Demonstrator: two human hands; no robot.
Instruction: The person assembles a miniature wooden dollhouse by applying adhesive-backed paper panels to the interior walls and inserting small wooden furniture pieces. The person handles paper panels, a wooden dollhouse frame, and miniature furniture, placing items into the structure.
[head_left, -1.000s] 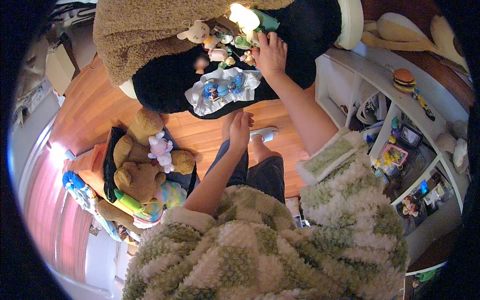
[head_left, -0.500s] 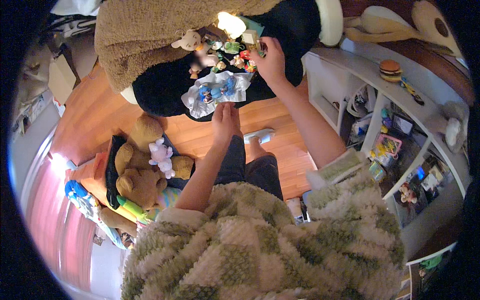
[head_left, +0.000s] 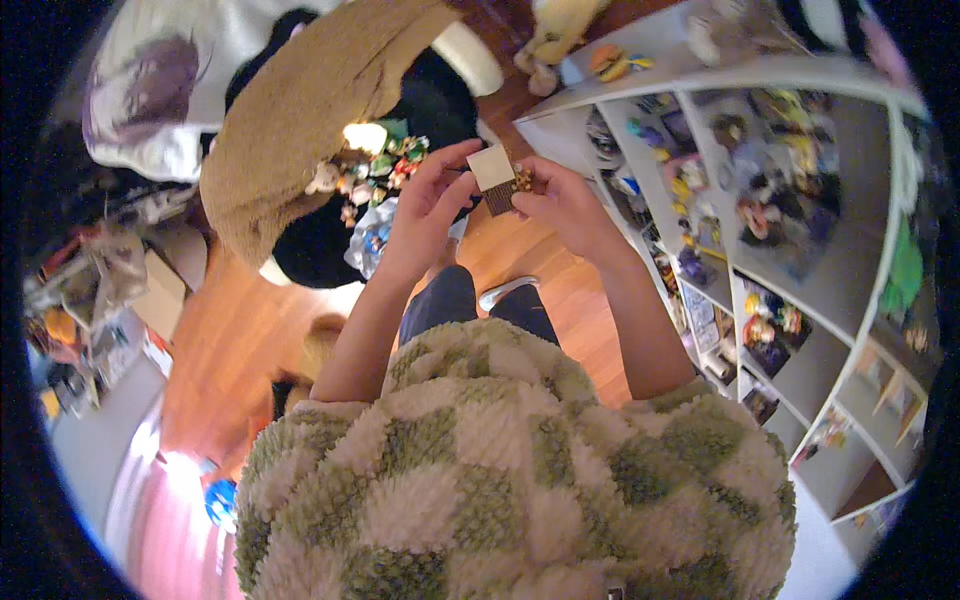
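Observation:
Between both hands, raised over the floor, is a small boxy piece (head_left: 490,168) with a plain cream square face and a brown gridded part below it. My left hand (head_left: 428,208) grips its left side with thumb and fingers. On the other side, my right hand (head_left: 565,208) pinches at its edge, where small brownish-yellow bits show; whether they belong to the piece I cannot tell. Left of my hands, small figurines (head_left: 372,180) cluster on a black plush surface (head_left: 310,240) beside a glowing lamp (head_left: 365,137). Blue figures lie on crumpled white wrapping (head_left: 365,245) nearer me.
A brown fleece blanket (head_left: 290,130) covers part of the black surface. To the right stands a white shelf unit (head_left: 720,270) full of toys and figures, with a toy hamburger (head_left: 607,62) on top. Wooden floor (head_left: 220,330) stretches below; my legs are beneath my hands.
My right hand has lifted the boxy piece from among the figurines. My left hand has left the white wrapping and joined it on the piece. The view has turned toward the shelves.

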